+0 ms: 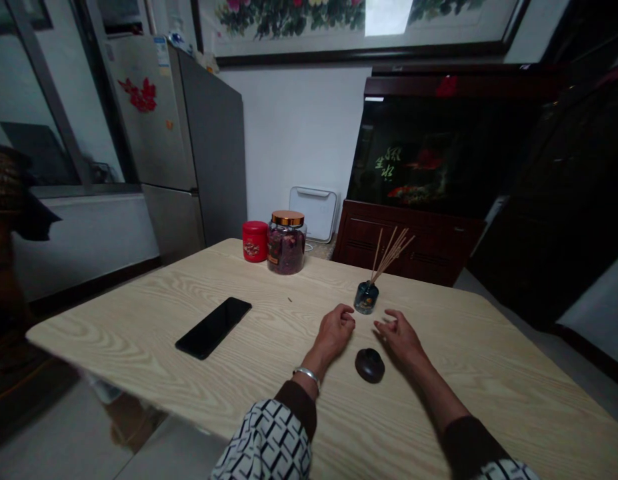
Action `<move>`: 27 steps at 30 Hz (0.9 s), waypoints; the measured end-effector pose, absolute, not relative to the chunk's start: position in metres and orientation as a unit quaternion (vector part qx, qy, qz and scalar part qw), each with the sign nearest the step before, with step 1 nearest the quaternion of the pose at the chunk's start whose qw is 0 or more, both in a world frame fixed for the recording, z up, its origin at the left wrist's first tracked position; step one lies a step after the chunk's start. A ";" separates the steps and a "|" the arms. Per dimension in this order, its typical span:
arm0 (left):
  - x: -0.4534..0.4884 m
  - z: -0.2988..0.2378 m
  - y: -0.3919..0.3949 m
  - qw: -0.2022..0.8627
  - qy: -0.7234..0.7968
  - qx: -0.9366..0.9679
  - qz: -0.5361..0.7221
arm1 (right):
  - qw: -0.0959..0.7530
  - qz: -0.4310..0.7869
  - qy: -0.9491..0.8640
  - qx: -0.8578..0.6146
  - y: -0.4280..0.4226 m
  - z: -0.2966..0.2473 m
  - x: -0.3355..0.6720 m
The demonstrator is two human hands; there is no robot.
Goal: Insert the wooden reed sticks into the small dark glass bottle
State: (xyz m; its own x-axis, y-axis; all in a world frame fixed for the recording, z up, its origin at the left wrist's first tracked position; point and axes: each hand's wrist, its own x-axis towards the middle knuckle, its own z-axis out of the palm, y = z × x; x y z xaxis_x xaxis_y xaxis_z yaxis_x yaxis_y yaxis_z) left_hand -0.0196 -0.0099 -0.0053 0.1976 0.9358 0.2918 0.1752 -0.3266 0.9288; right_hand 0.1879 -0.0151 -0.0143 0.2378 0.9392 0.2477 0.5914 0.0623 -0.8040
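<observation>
A reed diffuser, a small dark glass bottle [366,298] with several thin sticks [391,253] fanning out of its neck, stands upright on the table. My left hand [336,329] is just left of the bottle's base, its fingers loosely bent and slightly apart, with nothing seen in them. On the other side, my right hand [401,339] is a little right of and nearer than the bottle, thumb and fingers spread and holding nothing. Neither hand appears to touch the glass. Between my wrists lies a dark brown, rounded object [369,365] with a small raised top, perhaps a lid.
On the wooden table [269,347] a black phone [213,328] lies at left. A red canister [255,241] and a copper-lidded jar of dried flowers [287,245] stand at the back edge. Behind are a white panel [313,212], a fridge [213,153] and a fish tank [423,153].
</observation>
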 end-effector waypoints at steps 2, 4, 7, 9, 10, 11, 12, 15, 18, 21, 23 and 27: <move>-0.022 0.000 -0.018 0.391 0.431 0.665 0.468 | 0.430 0.233 -0.587 -0.645 -0.039 -0.002 0.192; -0.025 0.015 -0.027 0.377 0.437 0.677 0.457 | 0.431 0.247 -0.595 -0.631 -0.058 0.029 0.194; -0.030 0.066 -0.039 0.366 0.414 0.704 0.447 | 0.457 0.234 -0.629 -0.584 -0.081 0.103 0.192; -0.035 0.115 -0.049 0.384 0.358 0.718 0.456 | 0.471 0.226 -0.648 -0.554 -0.096 0.159 0.188; -0.039 0.142 -0.056 0.401 0.316 0.725 0.463 | 0.478 0.231 -0.663 -0.528 -0.103 0.186 0.186; -0.044 0.168 -0.064 0.417 0.276 0.725 0.474 | 0.485 0.245 -0.677 -0.496 -0.111 0.211 0.183; -0.048 0.194 -0.072 0.437 0.235 0.724 0.478 | 0.497 0.259 -0.681 -0.471 -0.119 0.234 0.181; -0.063 0.259 -0.100 0.504 0.113 0.701 0.491 | 0.528 0.316 -0.692 -0.376 -0.145 0.289 0.177; -0.074 0.292 -0.125 0.552 0.025 0.656 0.514 | 0.554 0.369 -0.685 -0.297 -0.171 0.314 0.173; -0.079 0.291 -0.139 0.598 -0.040 0.596 0.534 | 0.583 0.417 -0.659 -0.229 -0.190 0.309 0.171; -0.078 0.274 -0.142 0.629 -0.075 0.554 0.541 | 0.604 0.450 -0.630 -0.187 -0.196 0.293 0.169; -0.069 0.228 -0.131 0.679 -0.110 0.490 0.536 | 0.631 0.515 -0.565 -0.130 -0.192 0.251 0.168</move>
State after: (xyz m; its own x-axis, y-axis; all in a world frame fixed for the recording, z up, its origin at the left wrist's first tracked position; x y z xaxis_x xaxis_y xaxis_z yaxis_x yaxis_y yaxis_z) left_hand -0.0690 -0.1308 0.2280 0.4022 0.6198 0.6738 -0.8353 -0.0530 0.5473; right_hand 0.1680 -0.1920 0.2508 -0.1689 0.7975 0.5792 -0.5039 0.4351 -0.7462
